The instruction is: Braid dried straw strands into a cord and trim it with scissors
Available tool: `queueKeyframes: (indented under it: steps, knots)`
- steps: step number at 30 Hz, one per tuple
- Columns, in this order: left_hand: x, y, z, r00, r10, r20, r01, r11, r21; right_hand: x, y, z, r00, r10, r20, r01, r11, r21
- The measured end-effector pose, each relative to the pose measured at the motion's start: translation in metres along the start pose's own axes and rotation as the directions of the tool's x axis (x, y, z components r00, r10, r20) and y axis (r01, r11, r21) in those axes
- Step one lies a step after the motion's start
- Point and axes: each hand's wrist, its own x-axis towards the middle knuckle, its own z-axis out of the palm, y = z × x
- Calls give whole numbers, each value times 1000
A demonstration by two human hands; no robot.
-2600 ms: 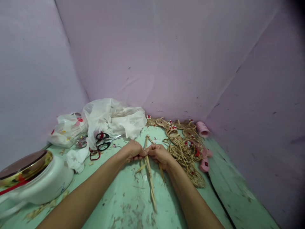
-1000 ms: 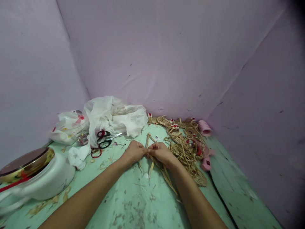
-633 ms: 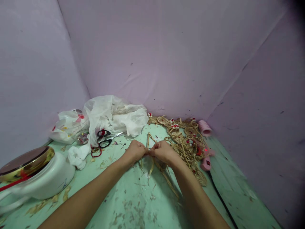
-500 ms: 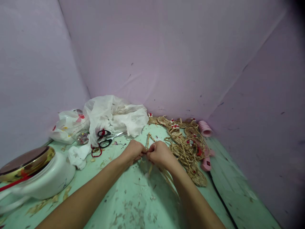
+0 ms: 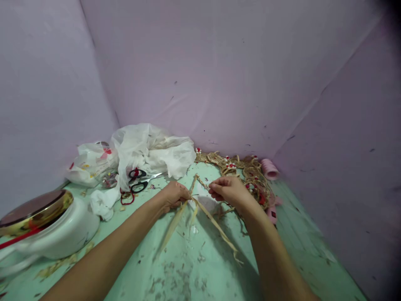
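My left hand (image 5: 175, 195) pinches a braided straw cord (image 5: 192, 188) near the middle of the table. Loose, flat straw strands (image 5: 216, 218) fan out from that pinch toward me. The braid rises to a bend and slopes down toward the fingertips of my right hand (image 5: 228, 190). Those fingers are closed together, a short way right of my left hand; whether they grip a strand cannot be made out. Behind and below my right hand lies a heap of braided straw pieces (image 5: 232, 173) with red and white beads, partly hidden by my arm.
Black-handled scissors (image 5: 138, 186) lie beside white plastic bags (image 5: 150, 146) at the back left. A white pot (image 5: 69, 234) with a gold-rimmed lid (image 5: 34, 213) stands at left. At right are a pink spool (image 5: 269, 169) and a pink corded tool (image 5: 272, 214). Walls enclose the green table (image 5: 175, 267).
My right hand has moved right and slightly up, away from my left hand. The loose strands between my arms now show clearly. My left hand stays nearly in place.
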Motion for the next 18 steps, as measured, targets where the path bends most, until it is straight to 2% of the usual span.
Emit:
queueKeyframes:
  steps: [3,5,8,10,18]
  knots:
    - [-1,0,-1,1000,18,1,-18,1000,-6,-1,-1,11,992,119,35,-123,979,162]
    - [-1,-2,0,999,33,14,-33,999,-9,-3,1,27,979,156,132,-184,955,232]
    - [0,-4,0,998,52,23,-53,999,13,-5,6,46,926,149,347,-257,923,288]
    - [0,-5,1,998,56,17,-56,997,55,-5,9,50,905,134,403,-274,909,314]
    - [0,-4,2,995,101,18,-102,974,202,1,16,48,961,133,244,-176,970,166]
